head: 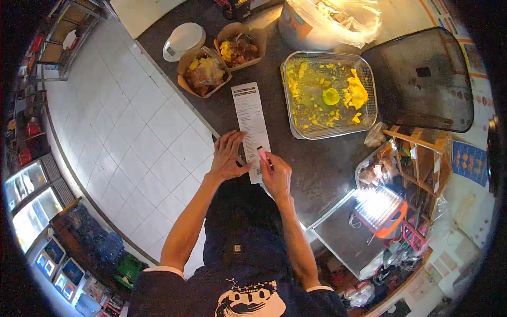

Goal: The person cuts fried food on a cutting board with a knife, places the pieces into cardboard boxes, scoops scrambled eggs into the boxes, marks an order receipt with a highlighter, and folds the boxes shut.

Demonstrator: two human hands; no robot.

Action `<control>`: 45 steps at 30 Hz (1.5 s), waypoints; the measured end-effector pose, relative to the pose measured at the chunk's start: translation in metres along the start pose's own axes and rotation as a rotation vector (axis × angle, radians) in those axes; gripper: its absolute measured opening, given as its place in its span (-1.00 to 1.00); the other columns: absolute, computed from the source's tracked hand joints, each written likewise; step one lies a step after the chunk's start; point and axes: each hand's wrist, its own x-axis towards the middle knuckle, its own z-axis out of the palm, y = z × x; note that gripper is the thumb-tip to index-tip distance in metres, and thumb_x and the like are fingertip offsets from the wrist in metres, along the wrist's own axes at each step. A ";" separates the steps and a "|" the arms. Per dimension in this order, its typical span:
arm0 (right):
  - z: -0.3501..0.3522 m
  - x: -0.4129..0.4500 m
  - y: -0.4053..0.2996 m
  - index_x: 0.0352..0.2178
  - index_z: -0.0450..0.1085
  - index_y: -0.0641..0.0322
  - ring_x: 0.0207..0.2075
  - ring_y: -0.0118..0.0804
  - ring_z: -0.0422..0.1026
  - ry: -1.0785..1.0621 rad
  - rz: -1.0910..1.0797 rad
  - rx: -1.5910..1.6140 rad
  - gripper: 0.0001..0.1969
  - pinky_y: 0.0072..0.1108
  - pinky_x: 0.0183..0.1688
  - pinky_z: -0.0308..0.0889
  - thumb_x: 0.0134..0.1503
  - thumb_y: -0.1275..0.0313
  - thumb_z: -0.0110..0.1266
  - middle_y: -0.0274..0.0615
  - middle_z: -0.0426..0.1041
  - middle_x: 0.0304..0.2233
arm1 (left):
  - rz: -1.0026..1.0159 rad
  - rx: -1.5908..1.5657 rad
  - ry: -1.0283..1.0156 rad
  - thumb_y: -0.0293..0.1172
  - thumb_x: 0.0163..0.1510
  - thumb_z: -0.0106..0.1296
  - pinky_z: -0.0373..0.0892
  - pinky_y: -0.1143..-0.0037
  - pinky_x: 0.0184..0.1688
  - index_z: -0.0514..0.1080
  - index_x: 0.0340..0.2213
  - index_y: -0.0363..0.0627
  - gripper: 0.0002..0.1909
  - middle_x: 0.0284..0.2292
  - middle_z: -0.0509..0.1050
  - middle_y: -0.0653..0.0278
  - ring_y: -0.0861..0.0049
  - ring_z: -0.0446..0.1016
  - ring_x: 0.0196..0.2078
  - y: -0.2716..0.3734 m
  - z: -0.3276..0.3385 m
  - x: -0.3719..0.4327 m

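A long printed paper slip (251, 119), likely a receipt, lies on the dark counter in front of me. My left hand (229, 155) rests at its left edge, fingertips and thumb touching the paper. Held in my right hand (277, 174) is a pink marker (263, 153) with a black end, over the lower part of the slip. Beyond the slip stand two open cardboard food boxes, the nearer one (204, 73) with a clear plastic packet on top and the farther one (239, 49) showing yellow and brown food.
Right of the slip, a mesh-lined tray (291, 111) holds yellow food pieces and a lime-green cup (330, 96). Its dark transparent lid (424, 83) leans behind. A white kitchen scale (186, 39), plastic-lined tub (297, 23), lit lamp (380, 210) and wooden rack (420, 162) surround the workspace.
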 end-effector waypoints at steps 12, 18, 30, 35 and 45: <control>0.022 -0.001 -0.015 -0.23 0.23 0.28 -0.22 -0.18 0.60 0.196 0.243 0.446 -0.73 -0.42 -0.18 0.48 0.15 0.46 0.19 0.03 0.58 -0.22 | 0.038 0.022 0.010 0.09 -0.19 0.25 -0.03 0.11 0.32 0.05 0.26 0.00 0.05 0.20 0.17 0.15 0.14 0.05 0.30 -0.004 0.003 -0.001; 0.042 -0.007 -0.011 -0.21 0.24 0.27 -0.24 0.00 0.59 0.127 0.190 0.311 -0.73 -0.31 -0.20 0.46 0.16 0.45 0.18 -0.01 0.58 -0.24 | 0.040 0.030 0.043 0.07 -0.19 0.25 -0.03 0.11 0.32 0.04 0.27 0.01 0.04 0.20 0.18 0.16 0.14 0.05 0.30 -0.001 0.004 0.001; 0.034 -0.005 -0.009 -0.20 0.33 0.26 -0.24 0.00 0.58 0.143 0.121 0.240 -0.78 -0.32 -0.20 0.45 0.16 0.47 0.17 -0.01 0.55 -0.28 | 0.020 0.007 0.036 -0.02 -0.26 0.30 -0.04 0.11 0.33 0.05 0.27 0.04 0.08 0.22 0.15 0.17 0.16 0.02 0.32 -0.003 0.003 0.000; 0.030 -0.003 -0.007 -0.20 0.33 0.28 -0.27 0.00 0.57 0.085 0.087 0.201 -0.77 -0.33 -0.21 0.45 0.15 0.44 0.18 -0.02 0.55 -0.27 | 0.030 0.053 0.037 0.15 -0.21 0.24 -0.05 0.10 0.32 0.07 0.26 -0.03 0.07 0.20 0.19 0.11 0.08 0.05 0.29 -0.008 0.009 -0.002; -0.017 0.026 -0.014 -0.15 0.25 0.28 -0.44 -0.04 0.56 0.003 0.208 0.059 -0.71 -0.34 -0.38 0.44 0.16 0.45 0.16 0.02 0.56 -0.39 | 0.033 0.029 0.027 0.10 -0.26 0.25 -0.06 0.04 0.30 0.08 0.24 -0.05 0.07 0.19 0.19 0.09 0.07 0.08 0.27 -0.008 0.008 -0.001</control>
